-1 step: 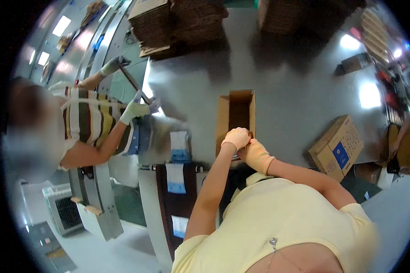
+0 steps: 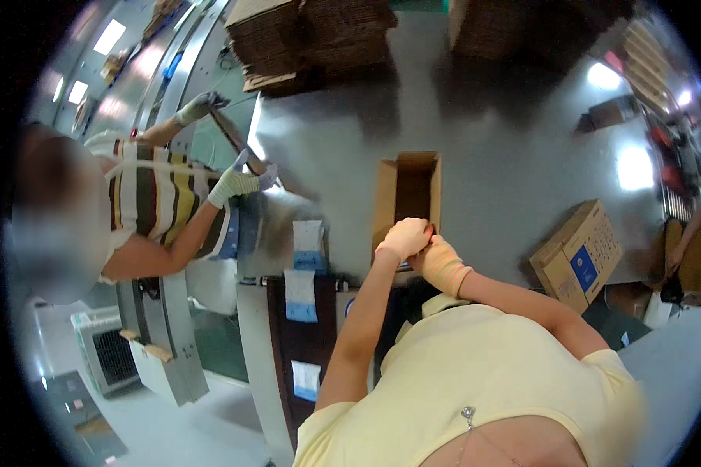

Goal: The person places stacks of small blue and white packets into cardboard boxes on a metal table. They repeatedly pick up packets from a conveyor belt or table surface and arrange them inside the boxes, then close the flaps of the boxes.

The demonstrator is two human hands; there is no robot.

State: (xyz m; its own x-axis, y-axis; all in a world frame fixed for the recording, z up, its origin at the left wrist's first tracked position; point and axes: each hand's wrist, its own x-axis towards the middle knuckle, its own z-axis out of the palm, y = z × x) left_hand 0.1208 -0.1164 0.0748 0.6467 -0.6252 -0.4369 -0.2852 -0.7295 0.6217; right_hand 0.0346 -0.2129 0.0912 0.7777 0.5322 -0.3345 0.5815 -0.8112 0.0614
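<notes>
A narrow open cardboard box (image 2: pixel 385 194) stands on the metal table in front of me, its flaps up and its inside dark. My left hand (image 2: pixel 405 237), in a pale glove, is closed over the box's near end. Pressed beside it, my right hand (image 2: pixel 442 263), in a striped knit glove, is closed too. Their fingertips meet, and whatever they pinch is hidden. A sliver of something bluish shows beneath my hands. Left of the box, several white-and-blue packets (image 2: pixel 309 241) lie overlapped at the table edge.
A dark conveyor belt (image 2: pixel 319 342) carries white-and-blue packets (image 2: pixel 301 296) toward the table (image 2: pixel 506 148). A closed carton (image 2: pixel 576 253) lies at right. Flat cardboard stacks (image 2: pixel 311 39) stand at the back. On the left a gloved co-worker (image 2: pixel 163 194) holds a flat dark piece (image 2: pixel 234 136).
The packets on the belt have moved a little toward the table. The co-worker's flat piece has tilted slightly. My hands stay together at the box's near end.
</notes>
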